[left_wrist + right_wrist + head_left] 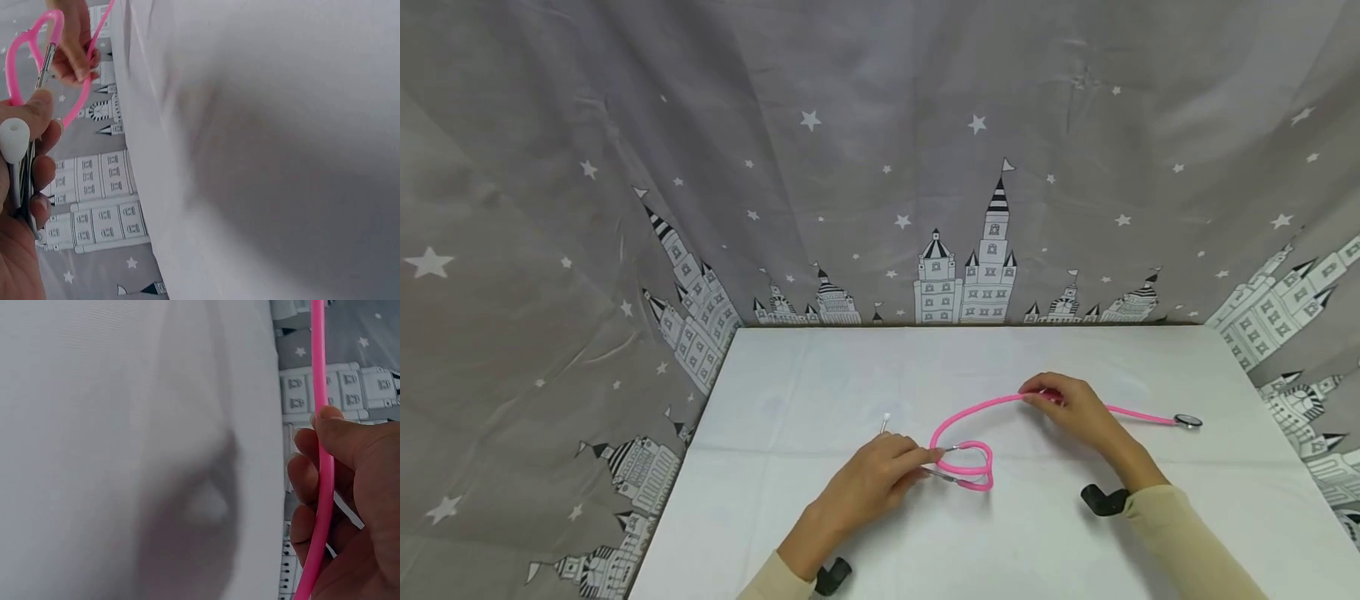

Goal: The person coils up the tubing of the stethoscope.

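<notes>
A pink stethoscope [973,407] stretches between my two hands above the white table. With my left hand [880,471] I grip its metal ear tubes [42,78]; a white ear tip [14,139] sticks out past the fingers in the left wrist view. The forked part of the pink tubing loops just right of that hand. My right hand [1071,408] pinches the single tube [320,375] between thumb and fingers farther along. Beyond it the tube runs right to the round chest piece [1187,422], dark-rimmed with a pale face.
A white cloth covers the table [820,367]. Behind and at both sides hangs a grey curtain [865,150] printed with castles and stars. Black wrist mounts [1103,500] sit at the sleeve cuffs.
</notes>
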Tool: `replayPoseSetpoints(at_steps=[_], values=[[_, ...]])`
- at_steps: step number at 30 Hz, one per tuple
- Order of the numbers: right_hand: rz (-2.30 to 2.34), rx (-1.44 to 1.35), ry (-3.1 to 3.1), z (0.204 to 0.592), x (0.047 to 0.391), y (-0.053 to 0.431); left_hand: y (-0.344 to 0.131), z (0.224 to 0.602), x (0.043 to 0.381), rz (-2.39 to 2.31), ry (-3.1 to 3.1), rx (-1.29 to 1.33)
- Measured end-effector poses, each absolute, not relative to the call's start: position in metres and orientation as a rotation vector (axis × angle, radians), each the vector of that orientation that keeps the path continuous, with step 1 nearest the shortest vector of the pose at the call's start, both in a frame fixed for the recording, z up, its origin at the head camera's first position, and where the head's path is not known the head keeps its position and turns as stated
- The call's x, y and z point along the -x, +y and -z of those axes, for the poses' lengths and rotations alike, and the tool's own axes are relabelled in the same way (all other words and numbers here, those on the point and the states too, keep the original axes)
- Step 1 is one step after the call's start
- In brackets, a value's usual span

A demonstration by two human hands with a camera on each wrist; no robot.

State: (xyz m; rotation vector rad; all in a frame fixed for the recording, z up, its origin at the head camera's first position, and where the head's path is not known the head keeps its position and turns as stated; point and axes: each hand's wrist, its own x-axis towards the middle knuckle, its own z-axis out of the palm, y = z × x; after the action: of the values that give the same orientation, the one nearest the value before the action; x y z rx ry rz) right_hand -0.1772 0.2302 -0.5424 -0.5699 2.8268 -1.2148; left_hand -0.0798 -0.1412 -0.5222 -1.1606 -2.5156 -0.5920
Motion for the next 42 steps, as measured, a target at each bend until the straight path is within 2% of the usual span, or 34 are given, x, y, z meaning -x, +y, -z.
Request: replayPoseSetpoints(at_steps=[10,18,24,33,42], values=[[0.880,0.759,2.863,0.559,0.123,0.194,-0.171,0.515,0.095,0.614,-2.491,0.959],[0.815,1.171,2.891,0.545,0.073,0.159,-0.181,0.515,0.107,0.566,-2.494,0.897],[0.889,1.394,2.899,0.527,0.050,0.144,-0.183,0.521,0.110,0.539,-2.494,0.876],[1.074,1.581,2.776,0.491,0.038,0.128,-0.180,0.535,0.113,0.577,-2.479,0.903],[1.065,1.591,2.909,0.446,0.062,0.138,-0.171,0.542,0.108,0.602,-2.528,0.935]])
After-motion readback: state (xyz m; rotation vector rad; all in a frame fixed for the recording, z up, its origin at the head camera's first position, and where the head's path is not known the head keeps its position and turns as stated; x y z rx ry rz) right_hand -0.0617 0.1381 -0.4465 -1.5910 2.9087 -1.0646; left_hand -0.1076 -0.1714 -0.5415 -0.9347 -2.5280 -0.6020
